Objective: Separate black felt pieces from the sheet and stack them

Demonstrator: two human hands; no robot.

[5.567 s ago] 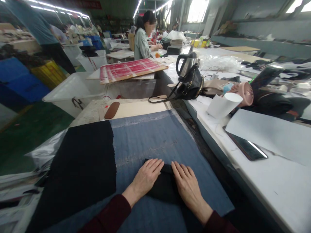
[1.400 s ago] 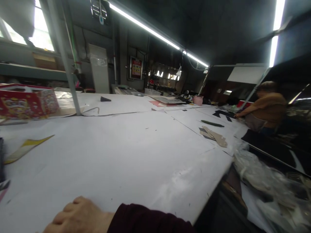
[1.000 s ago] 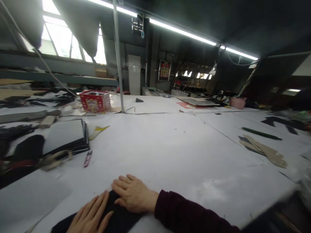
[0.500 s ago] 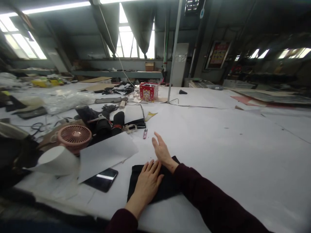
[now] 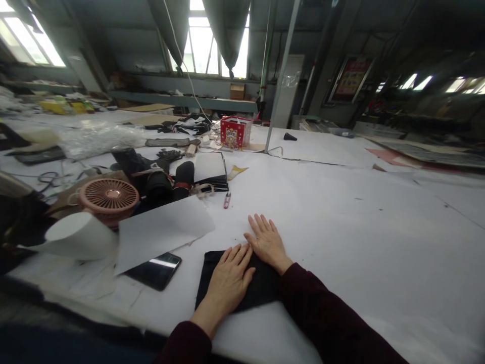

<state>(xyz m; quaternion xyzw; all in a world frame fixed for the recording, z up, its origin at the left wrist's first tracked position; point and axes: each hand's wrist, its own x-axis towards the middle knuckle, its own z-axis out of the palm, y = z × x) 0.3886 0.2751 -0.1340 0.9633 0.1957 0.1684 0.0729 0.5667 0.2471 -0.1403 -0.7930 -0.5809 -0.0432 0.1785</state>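
Observation:
A piece of black fabric (image 5: 261,287) lies flat on the white table near its front edge. My left hand (image 5: 229,278) rests palm down on it, fingers stretched out. My right hand (image 5: 268,241) is also palm down, fingers spread, over the fabric's far right part; its fingertips reach past the far edge onto the white surface. The thumb of my right hand comes close to my left fingertips. Neither hand grips anything. My right hand and sleeve hide the fabric's right side.
Left of the fabric are a dark phone (image 5: 159,273), a white paper sheet (image 5: 166,230), a curled white sheet (image 5: 81,235) and a pink fan (image 5: 109,197). Small pink thread snips (image 5: 227,200) lie beyond. Farther back stand a red box (image 5: 233,133) and a thin pole (image 5: 282,76).
My right hand has turned from edge-on and raised to palm down, lowered at the fabric's far edge. My left hand stays on the fabric. The camera view has tilted slightly downward.

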